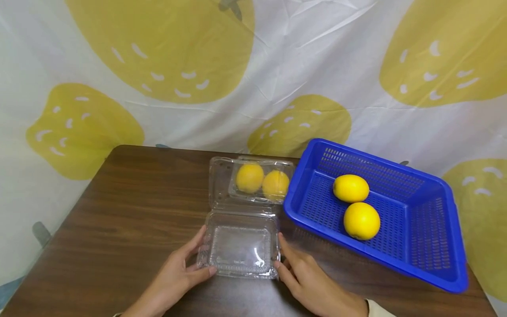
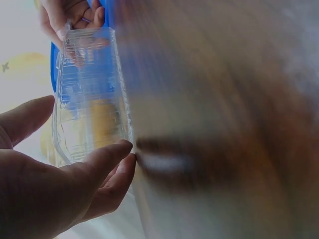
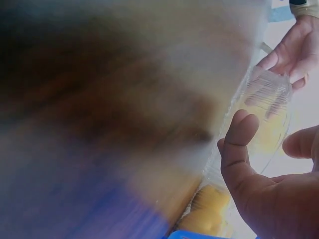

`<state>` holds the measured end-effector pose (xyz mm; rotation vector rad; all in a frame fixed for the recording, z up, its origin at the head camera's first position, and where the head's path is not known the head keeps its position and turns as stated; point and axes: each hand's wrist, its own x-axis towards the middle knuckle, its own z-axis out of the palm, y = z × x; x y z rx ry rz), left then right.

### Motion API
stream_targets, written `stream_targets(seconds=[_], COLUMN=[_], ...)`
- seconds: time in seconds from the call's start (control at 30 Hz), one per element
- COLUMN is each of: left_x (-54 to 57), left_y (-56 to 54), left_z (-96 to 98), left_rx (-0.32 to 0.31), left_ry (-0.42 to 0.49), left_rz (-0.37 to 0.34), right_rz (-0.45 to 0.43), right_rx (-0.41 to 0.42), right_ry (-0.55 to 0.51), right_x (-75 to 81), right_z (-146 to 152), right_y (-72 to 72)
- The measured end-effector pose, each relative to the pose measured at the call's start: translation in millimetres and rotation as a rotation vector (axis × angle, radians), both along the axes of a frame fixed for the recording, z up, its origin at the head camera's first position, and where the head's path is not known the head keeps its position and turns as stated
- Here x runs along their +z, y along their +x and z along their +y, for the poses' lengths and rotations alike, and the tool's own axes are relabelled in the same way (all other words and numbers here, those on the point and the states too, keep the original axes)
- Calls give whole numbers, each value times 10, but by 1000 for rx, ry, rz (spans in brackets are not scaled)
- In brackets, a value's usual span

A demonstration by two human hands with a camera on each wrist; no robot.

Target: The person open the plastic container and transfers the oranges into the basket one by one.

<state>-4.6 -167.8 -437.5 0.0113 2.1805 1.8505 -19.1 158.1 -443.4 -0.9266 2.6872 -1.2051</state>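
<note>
at near centre, the left hand (image 1: pixel 176 273), fingers spread wide, is holding the box (image 1: pixel 241 246) by its left edge; the right hand (image 1: pixel 306 277) is gripping its right edge. the basket (image 1: pixel 429 224) is crowding the right; more table (image 1: pixel 138 211) is stretching left.

Here are four fruits (image 1: pixel 361 221), two clear boxes (image 1: pixel 241 245) and one basket (image 1: pixel 390 237).

the front container (image 1: pixel 241 246) lies left of the basket (image 1: pixel 431 233)
</note>
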Motion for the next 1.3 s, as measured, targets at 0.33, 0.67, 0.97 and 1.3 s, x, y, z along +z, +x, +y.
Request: stream_targets(seconds=[0.33,0.67,0.97,1.3], left_x=[-5,2,-13,-10], left_y=[-9,9,-11,-76], left_z=[-126,-317,-526,-779], left_rx=[7,21,29,37], left_ry=[-21,-57,-126,-199], left_rz=[32,24,27,96], right_rz=[29,6,-27,-46], right_rx=[20,44,74,121], right_ry=[25,57,109,119], right_x=[14,32,23,28], right_z=[-142,-337,-550,-814], right_y=[-110,-240,-367,-546])
